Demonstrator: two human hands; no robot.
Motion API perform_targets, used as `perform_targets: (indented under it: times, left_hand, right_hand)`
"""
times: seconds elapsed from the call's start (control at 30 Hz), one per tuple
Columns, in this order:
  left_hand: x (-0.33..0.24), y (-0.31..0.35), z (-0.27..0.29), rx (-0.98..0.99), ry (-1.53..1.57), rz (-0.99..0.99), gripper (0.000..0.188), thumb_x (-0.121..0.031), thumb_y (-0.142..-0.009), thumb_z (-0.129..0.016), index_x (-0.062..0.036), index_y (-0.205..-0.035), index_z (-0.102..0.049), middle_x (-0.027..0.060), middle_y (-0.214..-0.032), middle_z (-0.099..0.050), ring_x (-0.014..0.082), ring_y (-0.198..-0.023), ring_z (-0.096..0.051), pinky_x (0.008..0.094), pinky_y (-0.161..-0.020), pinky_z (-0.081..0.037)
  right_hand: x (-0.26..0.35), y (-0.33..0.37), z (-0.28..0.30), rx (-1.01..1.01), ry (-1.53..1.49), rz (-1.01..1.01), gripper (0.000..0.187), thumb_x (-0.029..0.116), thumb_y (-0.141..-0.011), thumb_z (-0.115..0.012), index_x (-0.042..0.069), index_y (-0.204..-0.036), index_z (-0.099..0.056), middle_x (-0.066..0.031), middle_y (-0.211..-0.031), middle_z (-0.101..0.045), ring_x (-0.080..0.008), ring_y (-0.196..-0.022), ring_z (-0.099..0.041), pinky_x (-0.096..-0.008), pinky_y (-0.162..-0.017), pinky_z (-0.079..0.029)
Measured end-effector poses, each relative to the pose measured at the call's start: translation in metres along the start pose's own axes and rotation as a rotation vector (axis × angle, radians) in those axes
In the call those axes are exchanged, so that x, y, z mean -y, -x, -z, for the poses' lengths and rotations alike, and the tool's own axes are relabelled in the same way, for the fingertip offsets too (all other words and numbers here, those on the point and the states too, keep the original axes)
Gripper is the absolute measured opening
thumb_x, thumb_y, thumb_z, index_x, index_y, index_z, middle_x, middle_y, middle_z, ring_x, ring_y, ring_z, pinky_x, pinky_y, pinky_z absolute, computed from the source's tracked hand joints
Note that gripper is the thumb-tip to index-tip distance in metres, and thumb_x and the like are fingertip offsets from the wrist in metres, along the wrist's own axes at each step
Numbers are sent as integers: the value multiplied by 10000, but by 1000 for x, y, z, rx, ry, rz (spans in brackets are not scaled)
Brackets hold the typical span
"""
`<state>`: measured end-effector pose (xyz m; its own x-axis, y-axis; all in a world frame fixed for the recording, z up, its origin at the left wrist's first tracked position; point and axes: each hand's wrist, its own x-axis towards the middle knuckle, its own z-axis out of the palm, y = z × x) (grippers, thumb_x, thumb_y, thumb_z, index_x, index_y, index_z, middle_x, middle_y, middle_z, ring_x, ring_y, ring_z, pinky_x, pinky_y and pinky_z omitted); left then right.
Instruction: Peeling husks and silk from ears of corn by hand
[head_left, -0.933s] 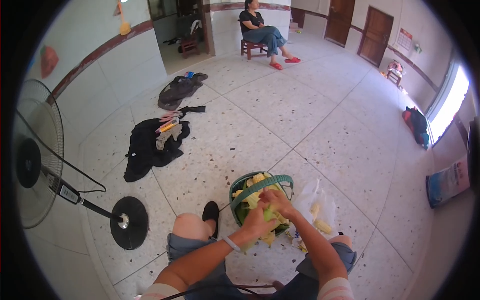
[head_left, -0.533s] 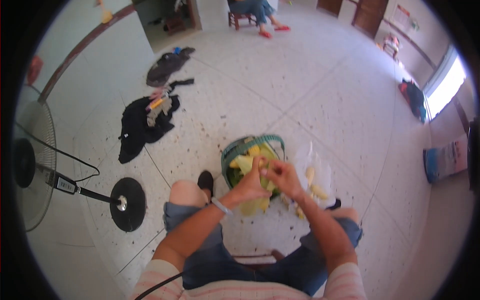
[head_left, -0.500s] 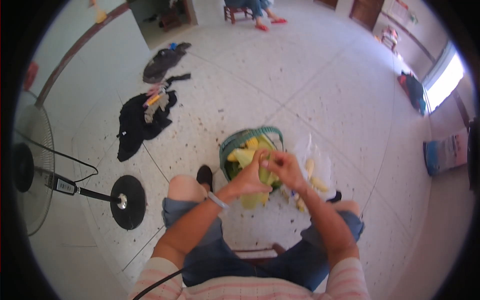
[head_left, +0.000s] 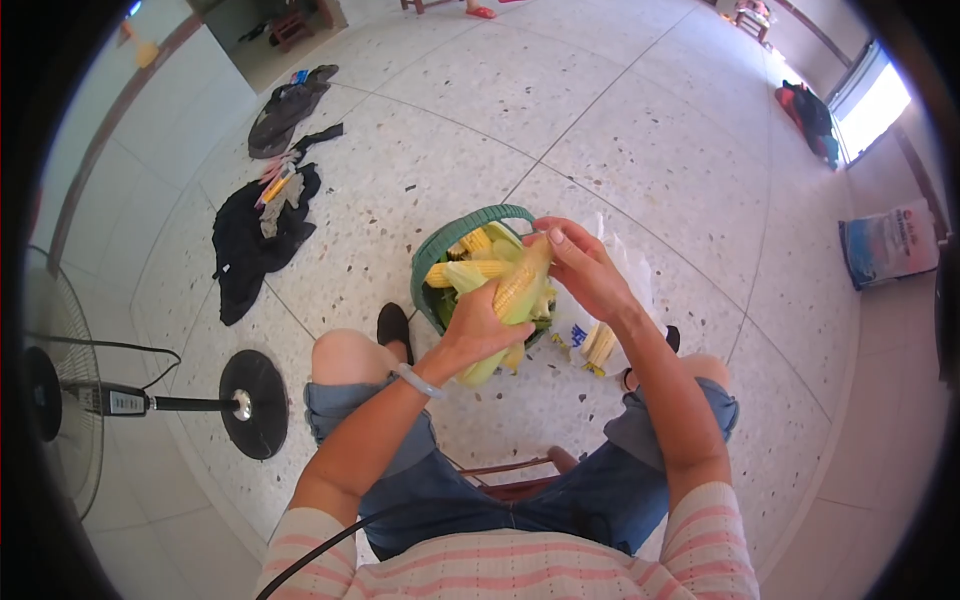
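Between my knees, an ear of corn (head_left: 516,288) with part of its green husk peeled back shows a strip of yellow kernels. My left hand (head_left: 474,325) is wrapped around its lower part, with husk hanging below the fist. At the upper tip, my right hand (head_left: 592,268) has its thumb and fingers closed on the end of the ear. Beneath both hands stands a green woven basket (head_left: 428,250) with an arched handle. Several ears lie in it, among them a bare yellow ear (head_left: 452,273), along with green husks. The ear and my hands hide part of the basket.
Right of the basket lies a white plastic bag (head_left: 632,268) with husked corn (head_left: 600,346) at its near end. A standing fan's round black base (head_left: 252,405) is to my left. Dark clothes (head_left: 258,245) lie farther off, and a printed sack (head_left: 888,245) leans by the right wall.
The ear has come into plainer sight, its yellow kernels now showing between the husk leaves. My right hand has moved to its tip. The whole view has tilted downward.
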<state>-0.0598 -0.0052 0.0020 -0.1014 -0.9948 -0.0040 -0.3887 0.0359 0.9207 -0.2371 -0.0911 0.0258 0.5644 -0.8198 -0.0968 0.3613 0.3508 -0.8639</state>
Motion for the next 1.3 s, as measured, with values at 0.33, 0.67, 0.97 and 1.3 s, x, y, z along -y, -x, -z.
perform_targets:
  times: [0.33,0.67,0.97,1.3]
  left_hand:
    - [7,-5,23,226,-138,205,502,-195,-616,-744,32,-1043,-609,147,-900,-674,223,-823,-656,351,-758,-518]
    - [22,22,40,769,580,619,501,-397,-849,-704,4,-1091,-526,116,-891,-618,182,-741,-655,335,-622,-589]
    - [39,33,26,593,677,791,545,-540,-844,-648,-32,-1029,-577,96,-720,-615,197,-564,-626,341,-496,-537]
    - [67,-3,-48,-145,1281,728,446,-508,-877,-613,-120,-1096,-585,75,-880,-644,205,-709,-648,370,-594,-555]
  right_hand:
    - [-24,16,-9,210,1652,739,574,-24,-650,-614,29,-1214,-520,-149,-1206,-547,-329,-1251,-451,-479,-1074,-304]
    - [-78,17,10,304,1646,583,196,136,-665,-669,70,-742,-502,-120,-685,-601,-329,-663,-619,-438,-590,-452]
    - [-105,1,9,212,1699,242,167,199,-648,-710,79,-720,-620,-170,-675,-641,-371,-658,-647,-450,-583,-504]
    - [-145,-52,25,-221,1787,3,84,160,-762,-670,80,-761,-696,-149,-787,-691,-283,-750,-701,-356,-616,-552]
